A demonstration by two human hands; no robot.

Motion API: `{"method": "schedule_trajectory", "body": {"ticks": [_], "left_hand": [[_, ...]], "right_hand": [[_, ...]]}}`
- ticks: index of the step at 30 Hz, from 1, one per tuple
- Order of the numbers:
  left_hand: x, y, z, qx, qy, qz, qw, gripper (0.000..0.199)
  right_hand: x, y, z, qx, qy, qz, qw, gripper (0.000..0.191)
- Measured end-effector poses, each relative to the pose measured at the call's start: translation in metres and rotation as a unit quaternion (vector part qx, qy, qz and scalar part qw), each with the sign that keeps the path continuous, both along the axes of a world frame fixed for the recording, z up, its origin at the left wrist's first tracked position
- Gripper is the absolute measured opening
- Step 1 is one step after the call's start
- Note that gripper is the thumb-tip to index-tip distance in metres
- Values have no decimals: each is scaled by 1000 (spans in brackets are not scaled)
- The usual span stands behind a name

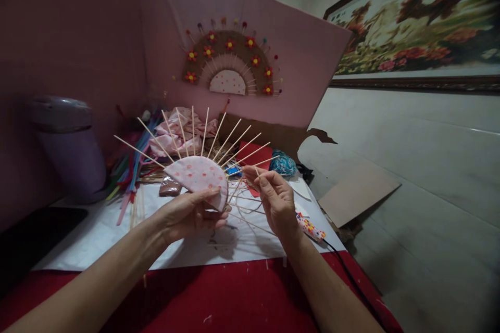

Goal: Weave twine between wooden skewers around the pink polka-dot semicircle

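Observation:
My left hand (195,210) grips the lower right part of a half-circle piece (195,173) covered in pale pink fabric with red dots. Its thumb lies on the front, with the other fingers behind. Thin wooden sticks (192,132) fan outward from the curved edge. To the right of the piece, my right hand (275,195) is closed in a pinch close to the right-hand sticks. A small pale tip shows at its fingers, but whether it is a stick or cord is unclear. Thin brown twine (244,210) loops between the two hands.
A decorated half-circle fan (228,44) is pinned on the pink board behind. Pink fabric (164,127), blue yarn (283,163) and red sheet (255,153) lie at the back. A dotted glue gun (311,227) with a black cable rests right; a purple tumbler (72,156) stands left.

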State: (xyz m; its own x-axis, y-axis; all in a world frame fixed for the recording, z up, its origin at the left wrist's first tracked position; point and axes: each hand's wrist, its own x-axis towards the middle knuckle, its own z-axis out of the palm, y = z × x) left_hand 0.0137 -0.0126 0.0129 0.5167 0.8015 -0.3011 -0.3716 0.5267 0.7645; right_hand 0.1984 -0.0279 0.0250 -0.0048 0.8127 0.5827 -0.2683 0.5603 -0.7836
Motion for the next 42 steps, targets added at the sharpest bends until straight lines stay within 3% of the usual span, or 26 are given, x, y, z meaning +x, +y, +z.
{"method": "schedule_trajectory", "body": {"ticks": [8,12,22,28,32,35,39,42], "left_hand": [[2,-3,10,-22,-6,27,999,7],[1,0,7,-17,5,25,1000,10],[0,-5,2,81,51,26,995,23],[-1,4,-2,80,30,108,990,10],[-3,7,-2,73,19,151,986,9],[-2,6,3,63,4,169,984,9],[0,4,11,61,-12,195,979,9],[0,3,14,65,-21,219,973,9]], "right_hand": [[1,-1,2,-6,1,2,1000,8],[1,-1,2,-1,16,11,1000,8],[-2,-3,1,-11,-8,1,1000,8],[1,-3,3,-6,-22,-2,1000,9],[11,-2,7,-8,-43,-57,997,11],[23,0,12,19,-75,-143,987,9],[41,8,15,104,-187,-267,940,8],[55,15,14,122,-235,-306,914,8]]}}
